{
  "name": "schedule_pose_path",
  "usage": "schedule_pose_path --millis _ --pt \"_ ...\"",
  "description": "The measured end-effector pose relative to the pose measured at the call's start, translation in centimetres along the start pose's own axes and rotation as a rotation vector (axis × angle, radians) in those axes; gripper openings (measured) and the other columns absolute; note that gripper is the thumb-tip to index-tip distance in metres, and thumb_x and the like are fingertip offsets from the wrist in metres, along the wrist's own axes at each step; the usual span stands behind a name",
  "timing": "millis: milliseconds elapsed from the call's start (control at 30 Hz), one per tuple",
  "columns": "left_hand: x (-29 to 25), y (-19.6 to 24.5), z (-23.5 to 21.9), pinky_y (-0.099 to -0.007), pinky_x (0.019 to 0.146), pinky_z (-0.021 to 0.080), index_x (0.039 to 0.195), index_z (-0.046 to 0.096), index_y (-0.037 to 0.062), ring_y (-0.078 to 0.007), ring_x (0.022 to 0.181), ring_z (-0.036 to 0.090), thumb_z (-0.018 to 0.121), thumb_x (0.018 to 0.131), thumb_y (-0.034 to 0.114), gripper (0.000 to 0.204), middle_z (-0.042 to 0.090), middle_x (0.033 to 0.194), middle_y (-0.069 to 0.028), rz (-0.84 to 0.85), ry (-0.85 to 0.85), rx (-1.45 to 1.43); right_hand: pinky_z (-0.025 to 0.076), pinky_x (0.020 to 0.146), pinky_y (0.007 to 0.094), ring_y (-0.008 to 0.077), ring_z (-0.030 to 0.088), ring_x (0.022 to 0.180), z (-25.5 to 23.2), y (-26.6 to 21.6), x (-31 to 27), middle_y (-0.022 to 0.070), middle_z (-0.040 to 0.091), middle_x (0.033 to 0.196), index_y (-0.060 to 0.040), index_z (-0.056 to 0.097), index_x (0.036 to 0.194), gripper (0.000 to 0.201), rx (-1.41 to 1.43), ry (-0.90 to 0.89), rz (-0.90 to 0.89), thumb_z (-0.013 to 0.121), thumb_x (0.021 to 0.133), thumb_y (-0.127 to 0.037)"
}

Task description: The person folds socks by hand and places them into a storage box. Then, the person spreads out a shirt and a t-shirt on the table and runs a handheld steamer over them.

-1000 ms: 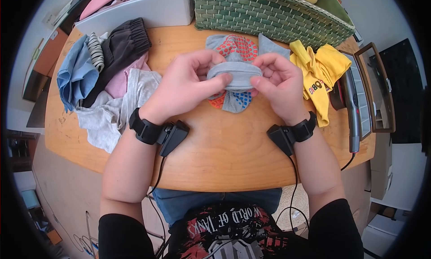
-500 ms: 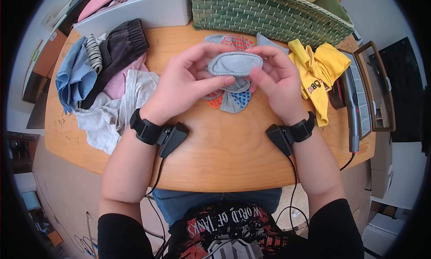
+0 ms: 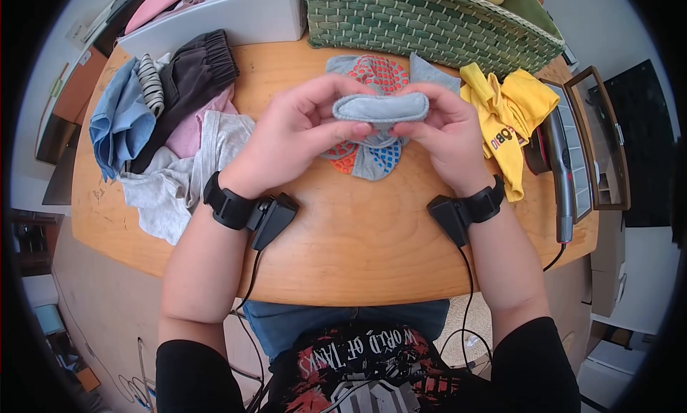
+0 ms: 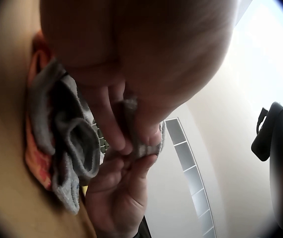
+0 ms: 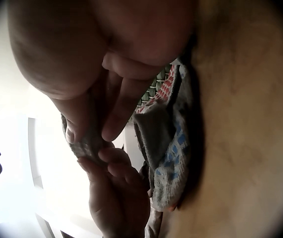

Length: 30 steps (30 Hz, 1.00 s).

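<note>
A grey sock cuff (image 3: 381,107) is stretched into a wide flat opening above the table. The left hand (image 3: 286,134) pinches its left end between thumb and fingers, and the right hand (image 3: 447,130) pinches its right end. Beneath and behind the hands lie grey socks with red dots (image 3: 383,71) and with blue dots (image 3: 383,159). In the left wrist view grey fabric (image 4: 79,134) lies on the table below the hands. In the right wrist view a blue-dotted sock (image 5: 173,163) lies beside the fingers.
Blue, dark, pink and light grey clothes (image 3: 229,138) lie at the left, yellow clothing (image 3: 501,120) at the right. A white box (image 3: 243,20) and green woven basket (image 3: 415,30) stand at the back. A corded grey-black appliance (image 3: 562,177) lies on the right edge.
The rolled grey cuff has been turned so its opening shows, then pulled wider and flatter. The right thumb has come down to its lower edge, and the right hand has shifted slightly.
</note>
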<state>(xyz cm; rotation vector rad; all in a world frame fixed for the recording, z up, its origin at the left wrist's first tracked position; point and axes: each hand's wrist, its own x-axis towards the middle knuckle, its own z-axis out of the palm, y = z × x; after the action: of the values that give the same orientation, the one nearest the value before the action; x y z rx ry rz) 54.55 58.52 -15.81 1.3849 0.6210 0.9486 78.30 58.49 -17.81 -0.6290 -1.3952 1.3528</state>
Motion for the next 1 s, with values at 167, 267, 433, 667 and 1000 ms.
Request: schedule_pose_path --millis 167,267,433,667,1000 --pt "0.1 -0.3 0.3 -0.0254 0.091 0.055 0.129 0.058 -0.0029 -0.0098 0.105 0.066 0.070 0.094 0.001 0.037 0.068 0.116 -0.0052 -0.001 -0.010 -0.050 0.056 0.097 0.0327 0.0167 0.065 0.109 -0.2 0.0 0.1 0.0088 0.067 0.116 0.0019 0.061 0.123 0.041 0.025 -0.026 0.037 0.074 0.085 0.010" --pt "0.2 -0.5 0.3 -0.0259 0.086 0.057 0.131 0.057 -0.0008 -0.0119 0.101 0.068 0.069 0.096 0.003 0.038 0.070 0.114 -0.0064 0.054 0.073 -0.007 0.055 0.099 0.0332 0.0174 0.065 0.111 0.0 -0.4 0.2 0.0088 0.067 0.118 0.0014 0.059 0.126 0.043 0.054 -0.003 0.085 0.074 0.086 0.010" --pt "0.3 -0.4 -0.3 -0.0260 0.091 0.055 0.132 0.057 -0.0028 -0.0114 0.104 0.066 0.071 0.095 0.004 0.040 0.069 0.118 -0.0072 -0.060 0.069 -0.059 0.055 0.100 0.0322 0.0181 0.065 0.113 0.9 -0.7 0.5 0.0101 0.066 0.121 0.0020 0.058 0.128 0.044 0.058 0.016 0.004 0.074 0.088 0.006" --pt "0.4 -0.5 -0.2 -0.0261 0.091 0.055 0.127 0.059 -0.0039 -0.0114 0.103 0.067 0.071 0.094 0.004 0.036 0.069 0.118 -0.0076 -0.095 0.111 -0.028 0.054 0.099 0.0306 0.0168 0.066 0.112 0.5 -0.9 0.4 0.0112 0.068 0.122 0.0025 0.059 0.128 0.041 -0.054 0.053 0.060 0.074 0.089 0.003" --pt "0.2 -0.1 -0.6 -0.0260 0.088 0.055 0.125 0.060 -0.0028 -0.0124 0.099 0.068 0.069 0.096 0.005 0.031 0.070 0.116 -0.0082 -0.101 0.036 -0.059 0.056 0.081 0.0250 0.0123 0.066 0.102 0.3 -1.5 0.3 0.0084 0.069 0.117 0.0005 0.058 0.129 0.038 -0.020 0.017 0.094 0.071 0.093 -0.002"
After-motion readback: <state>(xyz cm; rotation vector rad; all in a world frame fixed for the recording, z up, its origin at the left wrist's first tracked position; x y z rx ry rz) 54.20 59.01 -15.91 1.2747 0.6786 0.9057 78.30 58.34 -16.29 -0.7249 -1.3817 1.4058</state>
